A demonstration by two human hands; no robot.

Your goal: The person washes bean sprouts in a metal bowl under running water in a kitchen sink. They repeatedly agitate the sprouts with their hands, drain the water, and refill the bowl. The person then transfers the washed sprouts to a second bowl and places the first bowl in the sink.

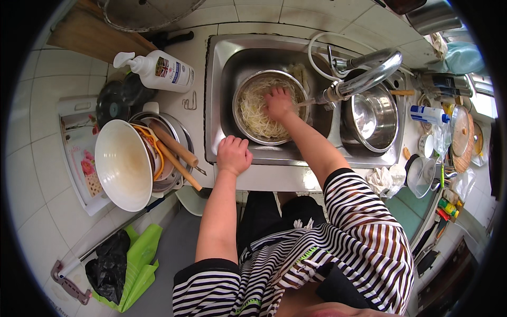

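Observation:
A steel bowl (237,119) of bean sprouts (253,115) stands in the left basin of the stainless steel sink (212,95). My right hand (279,104) lies among the sprouts with its fingers somewhat apart; its thumb is hidden. Water runs from the faucet (372,81) into the bowl beside my right wrist. My left hand (233,155) rests on the sink's front rim, fingers curled in a loose fist, with nothing visible in it. Another steel bowl (372,119) sits tilted in the right basin.
Left of the sink stand a white pump bottle (168,73), stacked pots with a white bowl (123,164), and a wooden rolling pin (174,144). A white hose (317,65) loops behind the faucet. Rags (380,180) and a clear plastic container (420,178) lie at right.

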